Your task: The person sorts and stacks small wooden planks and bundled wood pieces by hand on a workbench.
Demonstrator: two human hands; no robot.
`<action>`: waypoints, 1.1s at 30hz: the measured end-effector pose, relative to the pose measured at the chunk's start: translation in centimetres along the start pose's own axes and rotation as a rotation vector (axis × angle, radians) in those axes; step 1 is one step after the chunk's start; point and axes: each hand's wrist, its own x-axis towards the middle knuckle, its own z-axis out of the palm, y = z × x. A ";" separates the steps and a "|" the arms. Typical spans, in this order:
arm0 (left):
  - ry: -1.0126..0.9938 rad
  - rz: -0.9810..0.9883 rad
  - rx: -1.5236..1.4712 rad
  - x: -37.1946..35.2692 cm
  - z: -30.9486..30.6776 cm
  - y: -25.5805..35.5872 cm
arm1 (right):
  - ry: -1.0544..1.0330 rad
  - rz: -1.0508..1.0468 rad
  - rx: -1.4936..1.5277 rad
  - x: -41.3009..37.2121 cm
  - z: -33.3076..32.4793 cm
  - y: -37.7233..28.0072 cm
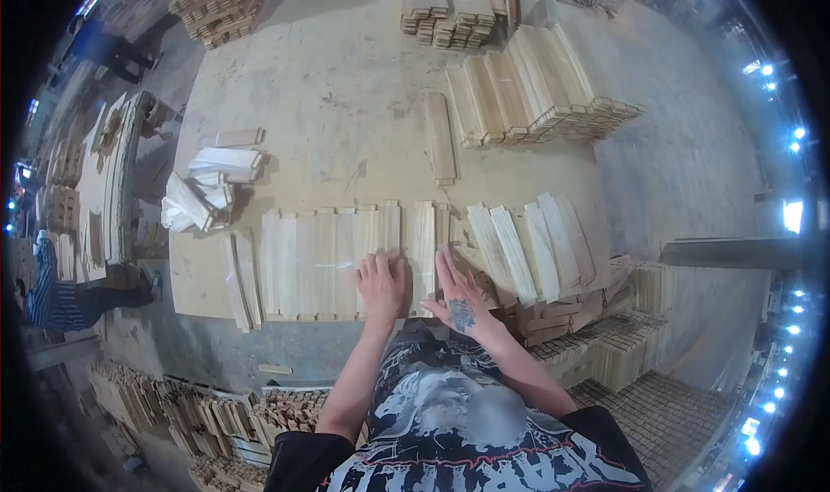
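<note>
A row of flat wooden slats (316, 263) lies side by side along the front edge of the large board table. My left hand (379, 286) rests on the right end of this row, fingers spread and slightly bent over the slats. Just to the right, a separate pale slat (424, 246) lies between my two hands. My right hand (458, 300), with a dark tattoo on its back, lies along that slat's right side, fingers stretched and thumb apart. Another narrow slat (443, 224) runs partly under its fingertips. Neither hand visibly grips anything.
Loose pale slats (540, 246) lie to the right and two more slats (242, 280) at far left. White-looking pieces (207, 181) form a heap. Slat stacks (536, 86) stand at the back right. A single slat (439, 137) lies mid-table. People are at the left.
</note>
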 end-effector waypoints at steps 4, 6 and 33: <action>-0.067 0.061 -0.103 0.2 -0.8 2.1 | 0.095 -0.037 -0.022 -1.1 0.8 1.9; -0.090 0.112 -0.090 0.0 -0.3 3.1 | 0.068 -0.029 -0.045 -1.7 0.6 2.1; 0.078 -0.369 0.364 4.5 -9.9 -19.5 | 0.824 0.459 -0.309 -4.7 -8.2 21.0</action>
